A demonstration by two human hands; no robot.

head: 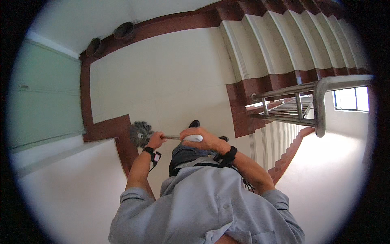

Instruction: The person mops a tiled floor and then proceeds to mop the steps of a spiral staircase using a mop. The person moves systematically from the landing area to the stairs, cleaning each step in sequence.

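A mop with a grey shaggy head point(140, 134) rests on the pale tiled floor at the left, close to a dark red border. Its thin handle slants up towards me and ends in a white grip point(193, 138). My right hand point(202, 137) is closed around the handle at the white grip. Lower on the handle, nearer the mop head, my left hand point(157, 139) holds the shaft. Both wrists wear black straps, and a small device hangs at the left one. My dark shoes show just beyond the right hand.
Stairs point(274, 45) rise at the upper right, beside a metal handrail point(319, 103); another flight point(274, 143) lies below the rail. Two dark round containers point(124, 30) stand along the far wall. A pale green door point(45, 91) is at the left.
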